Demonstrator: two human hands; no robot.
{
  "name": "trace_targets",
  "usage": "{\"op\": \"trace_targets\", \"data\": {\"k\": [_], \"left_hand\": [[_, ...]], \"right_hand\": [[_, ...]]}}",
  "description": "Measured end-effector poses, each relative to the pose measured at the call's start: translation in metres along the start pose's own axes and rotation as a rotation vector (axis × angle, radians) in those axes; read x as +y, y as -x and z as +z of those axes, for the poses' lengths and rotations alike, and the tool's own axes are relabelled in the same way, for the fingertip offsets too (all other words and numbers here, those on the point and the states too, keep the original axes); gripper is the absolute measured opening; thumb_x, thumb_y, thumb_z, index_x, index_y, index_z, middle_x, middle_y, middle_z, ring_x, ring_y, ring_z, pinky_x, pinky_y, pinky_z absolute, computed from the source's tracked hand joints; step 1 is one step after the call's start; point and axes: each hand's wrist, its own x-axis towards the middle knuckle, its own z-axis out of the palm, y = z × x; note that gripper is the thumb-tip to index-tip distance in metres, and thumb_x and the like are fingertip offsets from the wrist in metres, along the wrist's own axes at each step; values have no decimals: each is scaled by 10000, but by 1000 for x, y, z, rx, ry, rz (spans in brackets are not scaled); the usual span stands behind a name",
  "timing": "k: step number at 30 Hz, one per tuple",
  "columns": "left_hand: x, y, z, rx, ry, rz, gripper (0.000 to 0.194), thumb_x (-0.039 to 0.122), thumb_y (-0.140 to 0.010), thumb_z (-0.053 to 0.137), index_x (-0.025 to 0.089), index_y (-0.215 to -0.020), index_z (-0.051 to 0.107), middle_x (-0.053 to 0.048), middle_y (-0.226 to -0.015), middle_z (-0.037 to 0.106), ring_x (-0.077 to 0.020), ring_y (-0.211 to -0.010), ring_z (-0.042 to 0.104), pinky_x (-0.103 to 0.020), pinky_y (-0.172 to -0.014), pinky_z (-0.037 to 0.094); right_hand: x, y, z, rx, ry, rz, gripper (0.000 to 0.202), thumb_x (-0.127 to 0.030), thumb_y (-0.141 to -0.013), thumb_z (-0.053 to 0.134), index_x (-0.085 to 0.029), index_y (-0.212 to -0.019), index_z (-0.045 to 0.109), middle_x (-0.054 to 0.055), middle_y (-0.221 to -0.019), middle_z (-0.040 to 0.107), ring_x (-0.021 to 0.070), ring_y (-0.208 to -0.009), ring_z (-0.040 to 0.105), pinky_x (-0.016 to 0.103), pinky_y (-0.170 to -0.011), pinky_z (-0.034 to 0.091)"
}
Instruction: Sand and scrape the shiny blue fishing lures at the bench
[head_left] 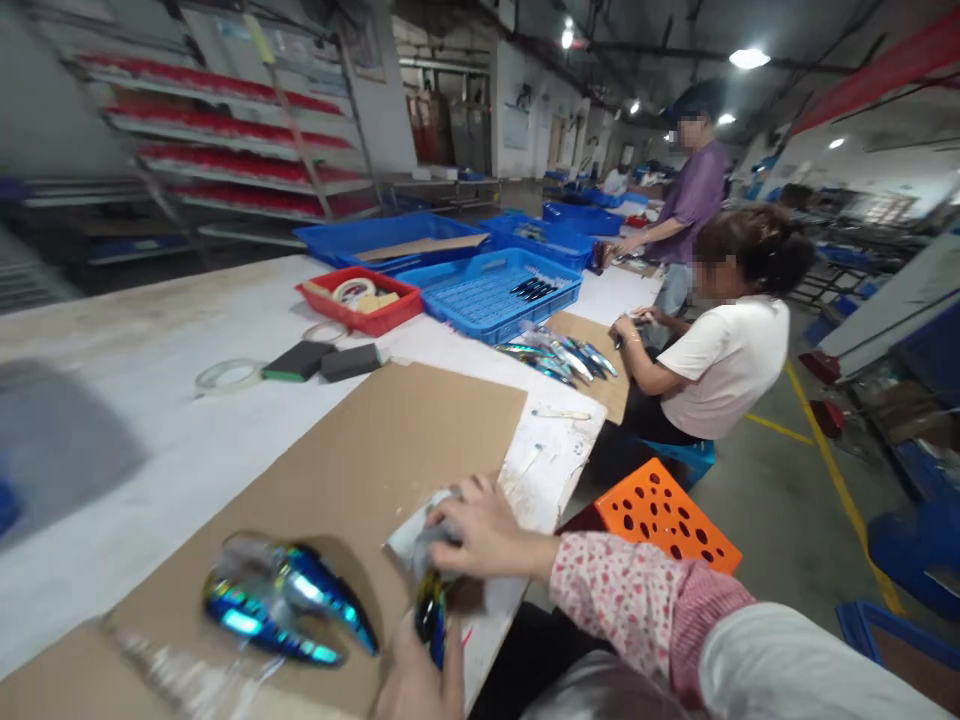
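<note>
At the bottom centre my left hand [417, 672] is closed around a shiny blue-and-black fish-shaped piece [430, 612]. Just above it, my right hand [476, 530] grips a crumpled grey-white cloth [420, 535] against the upper end of that piece. Two more glossy blue pieces [259, 618] lie to the left on the brown cardboard sheet [420, 420], with clear, shiny material around them. Part of the held piece is hidden by my fingers.
Dark blocks [298, 360], a tape roll [229, 376], a red tray [375, 318] and a blue basket [502, 300] sit farther back. Seated at the right, a person [739, 350] works beside a pile of shiny pieces [562, 355]. An orange crate [667, 515] stands beside the table.
</note>
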Motion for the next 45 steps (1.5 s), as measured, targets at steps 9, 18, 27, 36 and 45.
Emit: {"op": "trace_targets", "data": {"k": [9, 18, 27, 36, 45], "left_hand": [[36, 15, -14, -47, -8, -35, 411, 362, -927, 390, 91, -1231, 444, -170, -983, 668, -275, -870, 682, -349, -669, 517], [37, 17, -12, -45, -30, -51, 442, 335, -925, 421, 63, -1273, 410, -186, -1017, 670, -288, -897, 678, -368, -709, 515], [37, 17, -11, -20, -39, -62, 427, 327, -922, 431, 68, -1262, 432, -179, -999, 676, -287, -884, 677, -364, -689, 514], [36, 16, -12, -27, 21, -78, 415, 330, -923, 417, 87, -1259, 429, -171, -1005, 677, -285, -914, 678, -379, -731, 526], [36, 16, -13, -51, 58, -74, 438, 338, -931, 383, 77, -1282, 412, -182, -992, 684, -296, -904, 676, -399, -724, 524]], "right_hand": [[3, 3, -3, 3, -24, -9, 247, -340, -834, 628, -239, -1059, 636, 76, -1265, 480, 265, -1186, 371, 424, -972, 336], [-2, 4, -7, 12, 45, -15, 237, -336, -835, 602, -238, -1048, 635, 83, -1261, 494, 278, -1180, 378, 432, -965, 345], [-2, -2, -8, 13, 85, 23, 229, -359, -858, 584, -240, -1048, 633, 86, -1211, 512, 278, -1149, 388, 430, -944, 349], [-5, -5, -9, 25, 124, -6, 238, -366, -876, 573, -248, -1079, 615, 86, -1293, 465, 292, -1220, 333, 456, -964, 334], [-7, -5, -12, -18, 128, -5, 242, -356, -874, 571, -246, -1086, 611, 92, -1290, 465, 293, -1202, 343, 470, -961, 349]]}}
